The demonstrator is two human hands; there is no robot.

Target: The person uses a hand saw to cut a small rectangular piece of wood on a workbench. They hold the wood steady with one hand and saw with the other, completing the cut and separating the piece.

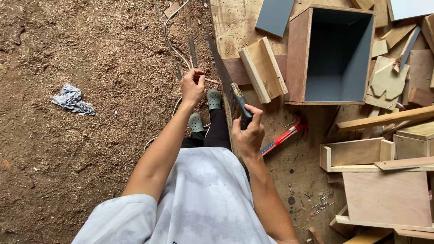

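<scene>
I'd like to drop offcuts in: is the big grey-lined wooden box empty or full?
Empty. The box opens toward the camera, showing only bare grey inner walls and floor.

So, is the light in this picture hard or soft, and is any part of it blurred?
Head view: the light is soft and even, with no glare and only weak shadows; the inside of the open box is darkest. The right hand on the saw and the left hand look sharp.

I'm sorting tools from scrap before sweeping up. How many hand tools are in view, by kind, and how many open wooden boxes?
Hand saws with a dark handle and long steel blade, gripped by the right hand: 1
Red-handled claw hammers on the plywood worktop: 1
Large open wooden boxes with grey interior: 1
Total: 3
</scene>
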